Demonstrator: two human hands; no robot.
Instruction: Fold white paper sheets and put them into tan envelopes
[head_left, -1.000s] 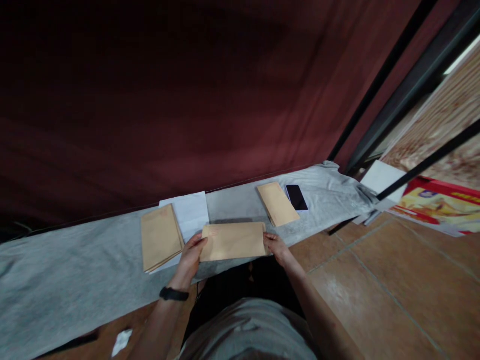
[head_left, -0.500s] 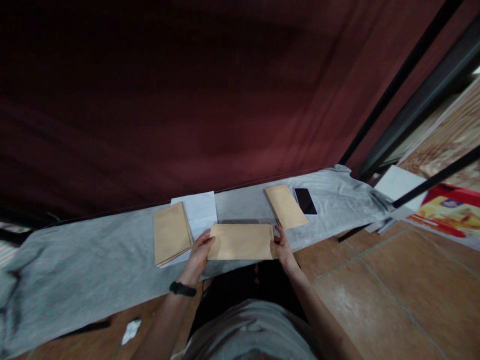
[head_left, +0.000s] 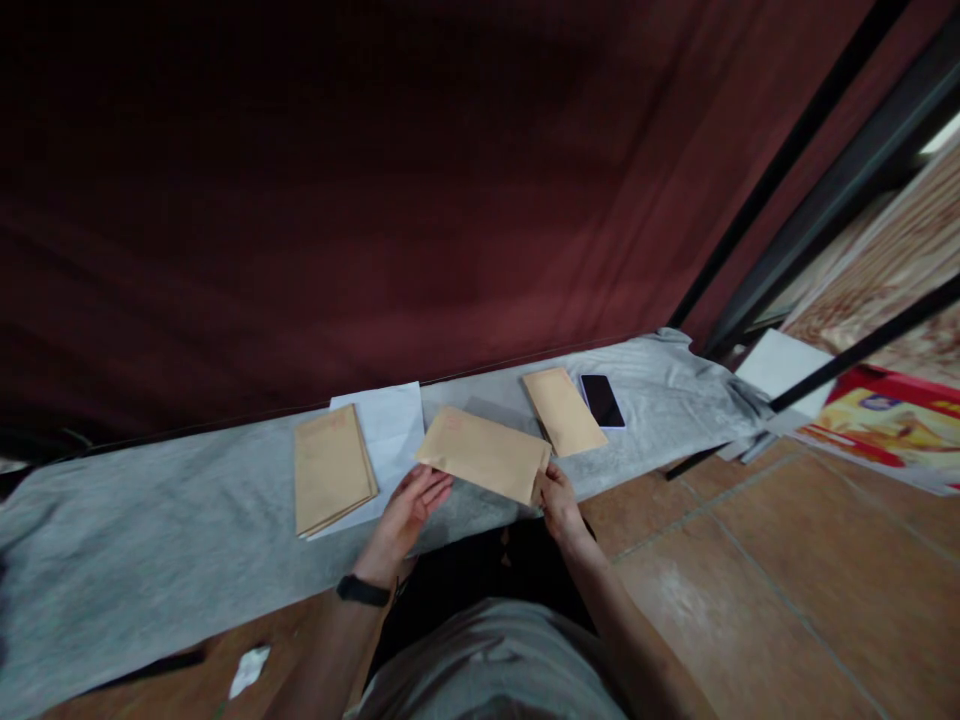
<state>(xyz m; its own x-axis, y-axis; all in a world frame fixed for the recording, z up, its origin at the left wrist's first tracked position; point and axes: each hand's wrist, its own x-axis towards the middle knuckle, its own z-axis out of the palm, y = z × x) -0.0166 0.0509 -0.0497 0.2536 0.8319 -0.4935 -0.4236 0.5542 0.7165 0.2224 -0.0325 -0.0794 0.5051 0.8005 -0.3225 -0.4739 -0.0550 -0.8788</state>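
Observation:
A brown paper envelope [head_left: 484, 455] tilts over the cloth-covered surface, its right end pinched in my right hand [head_left: 559, 502]. Just below its left corner is my left hand [head_left: 412, 508], fingers stretched out and apart from one another; whether they touch the envelope's edge I cannot tell. To the left, a small stack of brown envelopes [head_left: 334, 470] partly covers white paper sheets [head_left: 396, 425]. Another brown envelope [head_left: 564, 410] lies on the right, beside a dark-screened phone [head_left: 602, 400].
Grey cloth [head_left: 187, 510] covers the long narrow bench, with a dark red panel [head_left: 450, 200] rising behind it. Black metal bars [head_left: 795, 150] slant at the right, near a red and yellow box [head_left: 892, 420]. A crumpled white tissue [head_left: 249, 670] lies on the tiled floor [head_left: 720, 590].
The held envelope has turned from level to slanted, left end raised and right end lowered. My left hand has let go of its left end and its fingers have straightened.

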